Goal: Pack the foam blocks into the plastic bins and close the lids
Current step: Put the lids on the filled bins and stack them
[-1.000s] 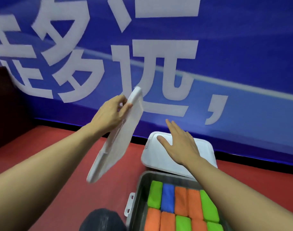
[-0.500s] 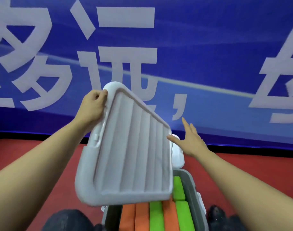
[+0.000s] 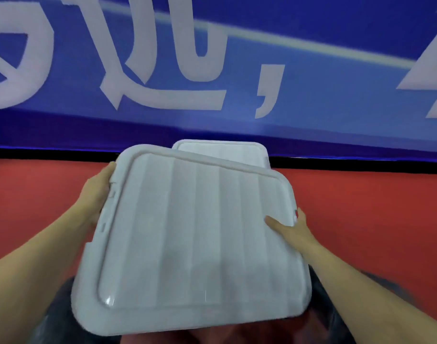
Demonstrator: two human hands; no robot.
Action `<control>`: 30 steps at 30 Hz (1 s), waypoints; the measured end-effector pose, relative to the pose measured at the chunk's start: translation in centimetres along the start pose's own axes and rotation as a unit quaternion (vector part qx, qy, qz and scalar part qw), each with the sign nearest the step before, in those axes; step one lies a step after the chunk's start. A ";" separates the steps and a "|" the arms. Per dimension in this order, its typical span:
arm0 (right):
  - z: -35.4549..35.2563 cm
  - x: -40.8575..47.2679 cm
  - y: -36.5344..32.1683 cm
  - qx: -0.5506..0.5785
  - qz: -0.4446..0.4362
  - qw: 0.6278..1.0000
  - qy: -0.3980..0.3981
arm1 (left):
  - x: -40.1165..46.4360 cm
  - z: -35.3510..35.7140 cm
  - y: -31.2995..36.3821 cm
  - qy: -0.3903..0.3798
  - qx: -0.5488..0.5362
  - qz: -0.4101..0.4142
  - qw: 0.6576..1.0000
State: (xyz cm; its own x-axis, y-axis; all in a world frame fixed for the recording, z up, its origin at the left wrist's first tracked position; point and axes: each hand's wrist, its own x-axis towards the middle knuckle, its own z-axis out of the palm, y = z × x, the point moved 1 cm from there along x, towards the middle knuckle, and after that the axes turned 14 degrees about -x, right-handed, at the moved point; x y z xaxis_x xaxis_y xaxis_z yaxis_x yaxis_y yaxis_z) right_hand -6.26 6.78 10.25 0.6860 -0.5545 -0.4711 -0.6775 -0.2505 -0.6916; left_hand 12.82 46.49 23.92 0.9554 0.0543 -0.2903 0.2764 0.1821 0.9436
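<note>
now, from my head view, my left hand (image 3: 99,192) and right hand (image 3: 293,228) grip the ribbed lid (image 3: 195,239) by its sides, probably over the hidden bin; i should level it, align corners, then press evenly. another lidded bin (image 3: 224,150) sits behind.

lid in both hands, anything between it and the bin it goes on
Cannot tell: the lid, held by the left hand and right hand, hides the bin beneath entirely. A second lidded bin sits behind, out of the way.
</note>
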 end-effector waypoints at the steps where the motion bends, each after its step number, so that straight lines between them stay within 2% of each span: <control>1: 0.8 0.7 0.5 -0.020 0.015 1.000 0.004 | 1.0 -0.6 -1.8 0.013 -0.001 -0.016 1.000; 5: 3.4 3.3 2.6 -0.115 0.072 0.990 0.043 | 4.7 -2.8 -9.5 0.047 0.142 0.007 0.989; 10: 5.8 5.5 5.9 -0.171 0.090 0.977 0.085 | 7.3 -4.1 -18.4 0.017 0.201 -0.075 0.976; 14: 6.5 7.4 7.1 -0.212 0.119 0.964 0.103 | 9.5 -3.5 -21.2 -0.009 0.254 -0.093 0.963; 17: 6.9 8.1 7.6 -0.244 0.124 0.955 0.113 | 9.8 -2.2 -21.7 -0.028 0.240 -0.088 0.966; 19: 7.3 8.2 8.0 -0.235 0.127 0.959 0.098 | 9.7 -1.5 -22.0 -0.042 0.244 -0.080 0.966; 21: 7.4 8.2 8.2 -0.215 0.123 0.965 0.091 | 9.8 -1.4 -22.3 -0.019 0.264 -0.087 0.960; 24: 6.8 8.5 8.1 -0.184 0.114 0.974 0.070 | 9.8 -2.9 -23.5 0.029 0.334 -0.139 0.932; 27: 6.0 9.0 9.0 -0.166 0.109 0.979 0.041 | 8.9 -3.8 -24.8 0.004 0.387 -0.181 0.904; 30: 6.1 12.7 14.4 -0.144 0.114 0.983 0.028 | 8.1 -3.6 -24.9 -0.008 0.409 -0.164 0.898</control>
State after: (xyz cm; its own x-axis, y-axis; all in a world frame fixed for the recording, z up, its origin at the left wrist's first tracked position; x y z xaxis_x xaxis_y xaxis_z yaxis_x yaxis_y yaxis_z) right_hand -5.71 0.95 -9.01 0.4967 -0.6635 -0.5595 -0.8648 -0.3238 -0.3837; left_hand 13.29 45.93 -2.50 0.8088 0.1133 -0.5771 0.5199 -0.5965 0.6115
